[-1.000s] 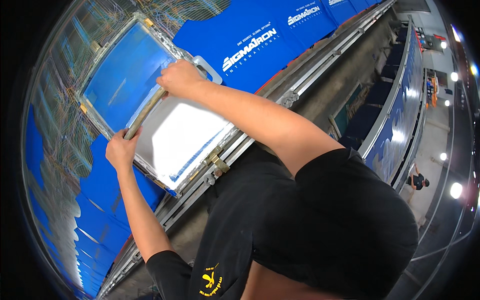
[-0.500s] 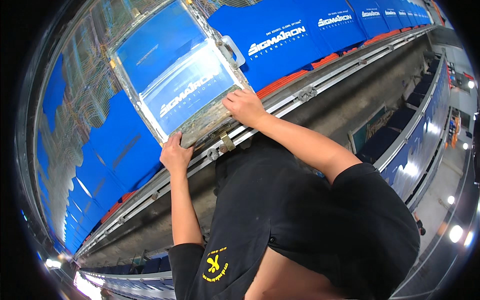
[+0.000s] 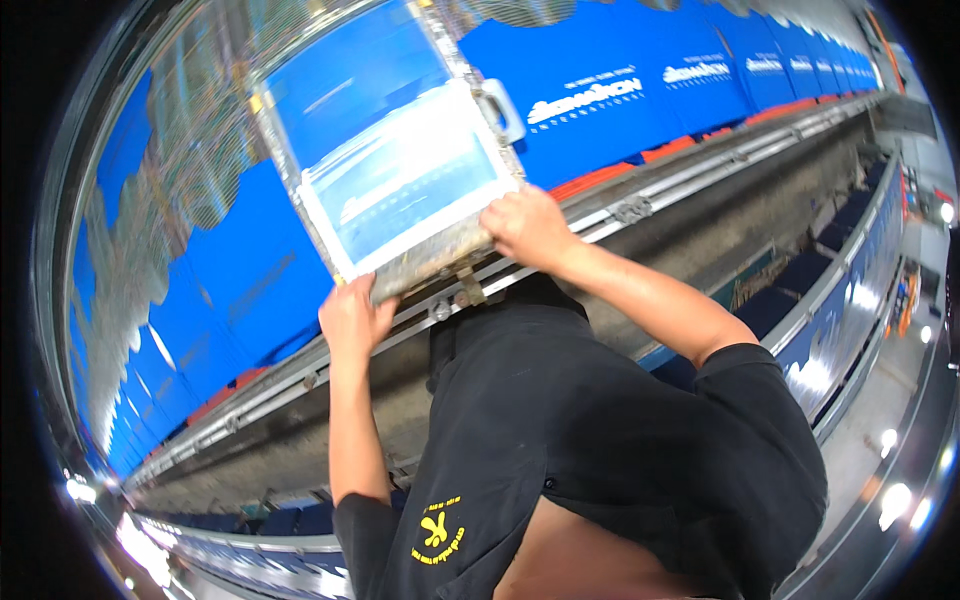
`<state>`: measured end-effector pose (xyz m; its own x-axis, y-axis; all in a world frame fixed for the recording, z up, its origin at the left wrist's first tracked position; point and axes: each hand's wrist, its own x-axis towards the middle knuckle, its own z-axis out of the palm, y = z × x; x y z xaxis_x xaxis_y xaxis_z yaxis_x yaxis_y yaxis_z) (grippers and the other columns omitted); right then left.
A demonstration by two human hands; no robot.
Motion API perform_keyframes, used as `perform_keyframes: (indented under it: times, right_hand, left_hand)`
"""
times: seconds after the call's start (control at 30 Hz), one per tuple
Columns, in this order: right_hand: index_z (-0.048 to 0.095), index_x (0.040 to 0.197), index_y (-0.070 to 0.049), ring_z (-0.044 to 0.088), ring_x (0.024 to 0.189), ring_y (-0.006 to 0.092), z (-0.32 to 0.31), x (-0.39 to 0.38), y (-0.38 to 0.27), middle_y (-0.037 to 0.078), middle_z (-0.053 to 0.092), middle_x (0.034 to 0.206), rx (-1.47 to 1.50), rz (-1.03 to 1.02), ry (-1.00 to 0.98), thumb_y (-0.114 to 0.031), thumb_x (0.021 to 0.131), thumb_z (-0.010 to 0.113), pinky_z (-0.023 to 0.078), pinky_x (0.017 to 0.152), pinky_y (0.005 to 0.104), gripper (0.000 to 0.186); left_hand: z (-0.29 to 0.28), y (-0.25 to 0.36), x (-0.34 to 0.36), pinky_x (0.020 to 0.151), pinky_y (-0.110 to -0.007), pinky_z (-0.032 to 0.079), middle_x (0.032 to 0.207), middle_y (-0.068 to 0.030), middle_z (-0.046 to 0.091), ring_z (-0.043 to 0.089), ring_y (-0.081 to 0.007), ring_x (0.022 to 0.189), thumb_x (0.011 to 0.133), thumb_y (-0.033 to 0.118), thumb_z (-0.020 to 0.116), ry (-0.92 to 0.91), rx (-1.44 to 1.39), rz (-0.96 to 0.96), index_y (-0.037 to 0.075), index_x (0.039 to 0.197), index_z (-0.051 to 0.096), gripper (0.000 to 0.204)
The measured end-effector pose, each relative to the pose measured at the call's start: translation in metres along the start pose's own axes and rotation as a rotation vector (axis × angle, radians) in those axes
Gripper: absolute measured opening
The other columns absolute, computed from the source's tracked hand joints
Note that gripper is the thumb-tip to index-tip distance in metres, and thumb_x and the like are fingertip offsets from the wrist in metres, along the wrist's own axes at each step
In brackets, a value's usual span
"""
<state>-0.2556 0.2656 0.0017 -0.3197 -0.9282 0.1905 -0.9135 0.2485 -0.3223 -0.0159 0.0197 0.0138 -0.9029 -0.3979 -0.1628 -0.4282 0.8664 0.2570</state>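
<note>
A screen printing frame (image 3: 428, 262) with stained, crusted edges lies over a blue fabric panel. Through its see-through mesh (image 3: 400, 165), white lettering shows blurred beneath bright glare. My left hand (image 3: 350, 315) grips the near left corner, thumb on the near side and fingers over the edge. At the near right corner, my right hand (image 3: 527, 228) is closed round the same rim. A whitish plastic handle (image 3: 505, 110) sticks out from the frame's right side. Whether the frame touches the fabric along its whole near edge cannot be made out.
Blue fabric panels (image 3: 590, 110), several with white print, run along the long table. A metal rail (image 3: 720, 165) with clamp knobs (image 3: 632, 210) follows its near edge, close to my body. Behind me on the right stands another long table (image 3: 850, 300).
The view has shifted, so the frame, rail and panels sit further right in the picture. Both hands keep hold of the frame, and the lettering under the mesh now looks blurred.
</note>
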Motion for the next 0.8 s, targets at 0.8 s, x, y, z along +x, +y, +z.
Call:
perform_keyframes:
  times: [0.8]
  right_hand:
    - [0.070, 0.077, -0.011, 0.072, 0.078, 0.0319, 0.064, 0.134, 0.075, 0.008, 0.068, 0.077, -0.185, 0.142, -0.012, -0.042, 0.076, 0.087, 0.058, 0.068, 0.0480, 0.035]
  left_hand:
    - [-0.011, -0.048, 0.155, 0.076, -0.045, 0.062, 0.089, -0.0122, 0.080, 0.078, -0.0332, 0.085, 0.072, 0.074, 0.083, -0.090, 0.078, -0.196, 0.012, 0.104, 0.084, 0.070]
